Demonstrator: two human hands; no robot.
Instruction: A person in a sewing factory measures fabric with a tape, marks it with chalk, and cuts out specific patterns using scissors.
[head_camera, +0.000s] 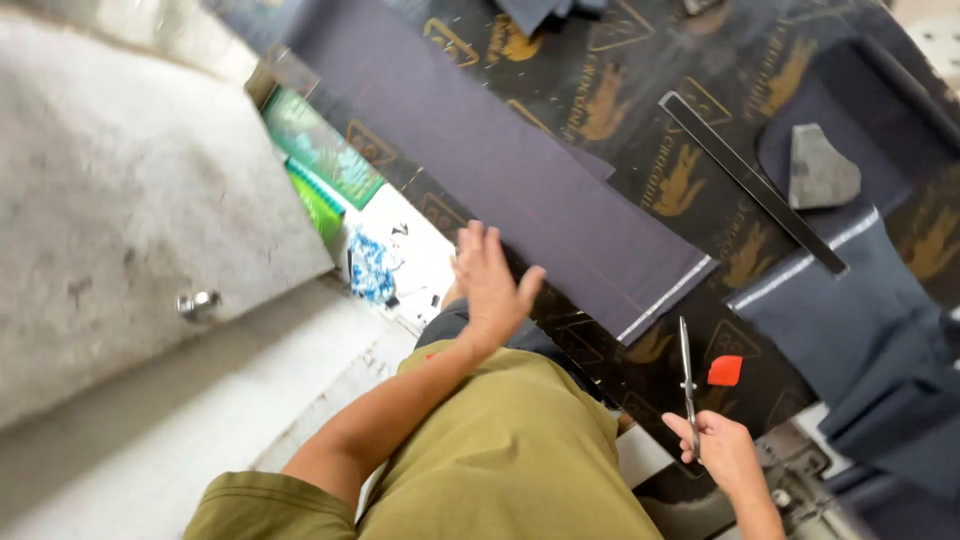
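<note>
Green booklets (318, 160) at the counter's (640, 90) left edge. Left hand (490, 280), fingers spread and holding nothing, lies flat on the near end of a long dark purple cloth strip (500, 160); the strip runs from that hand up toward the far left corner. Right of it, near the front edge: right hand (722, 452) clamped on the handles of scissors (687, 375), blades together, pointing away. Red chalk piece (725, 370) just beside the blades. Farther right, long dark ruler (750, 180), grey chalk block (820, 168) on navy cloth (860, 330).
</note>
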